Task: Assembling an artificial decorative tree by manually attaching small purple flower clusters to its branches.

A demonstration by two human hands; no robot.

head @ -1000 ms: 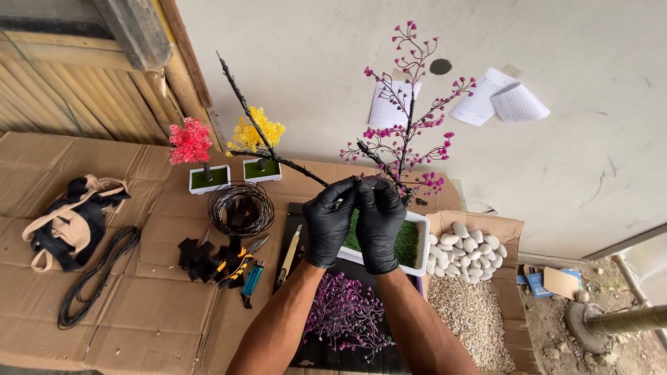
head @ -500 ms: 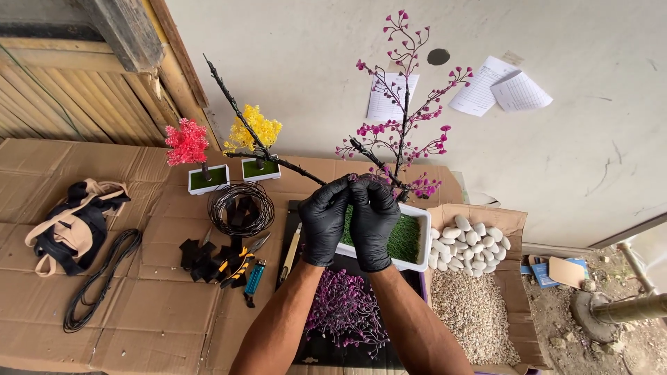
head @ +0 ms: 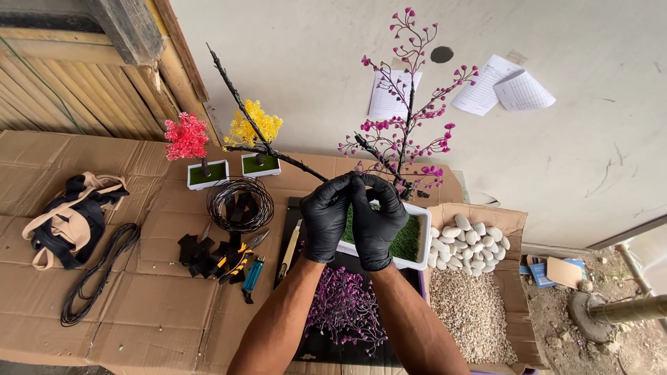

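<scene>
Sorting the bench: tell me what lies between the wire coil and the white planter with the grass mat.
In the head view, a wooden-handled tool lies between the wire coil and the white planter; the gloved left hand hangs over that stretch too.

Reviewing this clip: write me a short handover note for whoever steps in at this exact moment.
Left hand and right hand, both in black gloves, are closed together around the base of a bare black wire branch that slants up to the left.
They hover over the white planter lined with green turf, where the pink-blossom tree stands.
Done: small red tree and yellow tree stand potted.
Left: the held branch carries no blossoms; purple sprigs lie in the tray below, white stones boxed at the right.
</scene>
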